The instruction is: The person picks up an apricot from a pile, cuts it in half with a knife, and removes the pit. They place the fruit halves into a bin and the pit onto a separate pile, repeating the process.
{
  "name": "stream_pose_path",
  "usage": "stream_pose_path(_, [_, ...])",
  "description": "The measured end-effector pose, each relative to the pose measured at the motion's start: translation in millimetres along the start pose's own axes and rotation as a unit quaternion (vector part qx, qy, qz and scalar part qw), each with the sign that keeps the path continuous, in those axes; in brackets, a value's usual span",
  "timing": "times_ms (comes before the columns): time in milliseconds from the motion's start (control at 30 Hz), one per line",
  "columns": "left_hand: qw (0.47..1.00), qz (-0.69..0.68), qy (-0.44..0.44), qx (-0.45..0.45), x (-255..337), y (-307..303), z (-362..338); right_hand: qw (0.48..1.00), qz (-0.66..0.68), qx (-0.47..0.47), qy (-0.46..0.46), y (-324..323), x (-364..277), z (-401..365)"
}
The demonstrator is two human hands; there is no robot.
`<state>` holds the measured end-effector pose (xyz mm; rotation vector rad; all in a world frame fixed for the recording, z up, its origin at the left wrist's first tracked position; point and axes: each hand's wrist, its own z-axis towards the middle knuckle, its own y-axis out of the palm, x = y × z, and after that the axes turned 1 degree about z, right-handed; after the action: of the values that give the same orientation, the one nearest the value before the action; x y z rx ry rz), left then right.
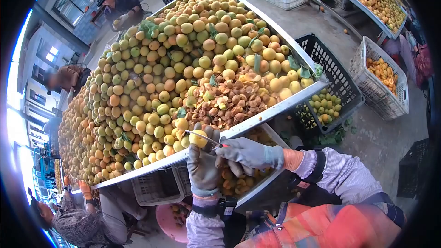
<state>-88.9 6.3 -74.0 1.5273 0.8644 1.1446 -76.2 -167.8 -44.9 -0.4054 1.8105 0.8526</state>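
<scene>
Both my hands are in grey work gloves at the near edge of a big white-rimmed table (pixel 271 113) heaped with yellow-green fruit (pixel 151 82). My left hand (pixel 203 167) is closed round a yellow fruit (pixel 198 138), which it holds up over the rim. In my right hand (pixel 248 153) is a small knife (pixel 202 136); its thin blade lies against the top of the fruit. Just beyond them, a pile of brown pits and cut pieces (pixel 225 103) rests among the whole fruit.
Below my hands is a tray of fruit pieces (pixel 280 143), with a pink basin (pixel 172 222) lower left. A black crate (pixel 340 82) and a white crate (pixel 386 96) stand right. Co-workers sit along the far side (pixel 121 9) and at lower left (pixel 78 220).
</scene>
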Motion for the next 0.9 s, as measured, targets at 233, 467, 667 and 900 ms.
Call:
stream_pose_path(233, [1.0, 0.016, 0.0, 0.006, 2, -5, -1, 0.999, -0.028, 0.01, 0.019, 4, 6, 6])
stream_pose_path(467, [0.992, 0.126, 0.016, 0.012, 0, -3, -3, 0.998, -0.036, 0.03, 0.032, 4, 6, 5])
stream_pose_path(667, [0.948, 0.304, 0.092, 0.039, 4, 17, 1, 0.996, -0.022, 0.015, 0.087, -1, -9, -7])
stream_pose_path(900, [0.964, 0.243, 0.041, 0.098, -19, 1, -1, 0.995, 0.001, 0.102, 0.018, 11, 27, 5])
